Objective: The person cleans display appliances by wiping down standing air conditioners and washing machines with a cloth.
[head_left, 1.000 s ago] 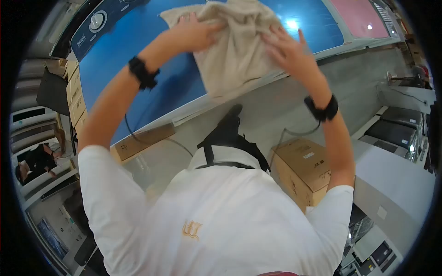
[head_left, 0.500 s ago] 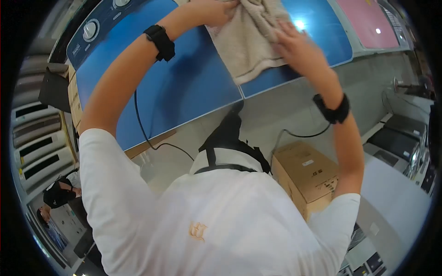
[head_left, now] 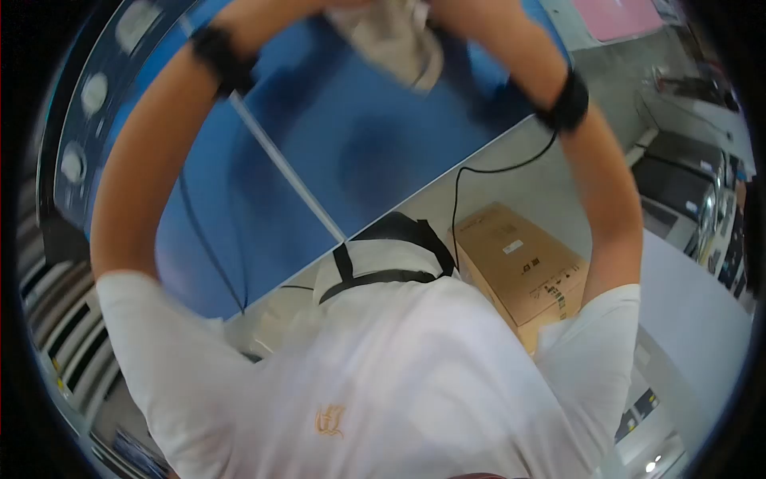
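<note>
Head camera view, and the biggest thing before me is a blue-topped washing machine (head_left: 375, 160), its far side running out past the top edge and a pale seam crossing its lid at a slant. The person bends over it in a white T-shirt (head_left: 383, 367), sleeves smeared by blur. Near the right elbow, a cardboard box (head_left: 519, 263) sits on the floor, partly covered by that arm; its printing is too small to read.

Both arms arch up and inward over the lid. The left hand (head_left: 279, 14) is mostly lost beyond the top edge, and the right hand (head_left: 487, 32) is blurred, its fingertips out of sight too. I can't tell how far the fingers of either are spread or curled, nor whether they clasp the cloth or only press on it; both hands appear to meet it right at that edge.

That beige cloth (head_left: 391, 44) lies between the two hands, over the blue lid, its upper part cut off. A bunched, blurry corner points down toward the person.

Smaller still, a black wristband sits on each wrist, a thin black cable (head_left: 456, 207) trailing from the right one. At the far left, the pale control knobs (head_left: 73, 164) are smudged, their markings unreadable.
</note>
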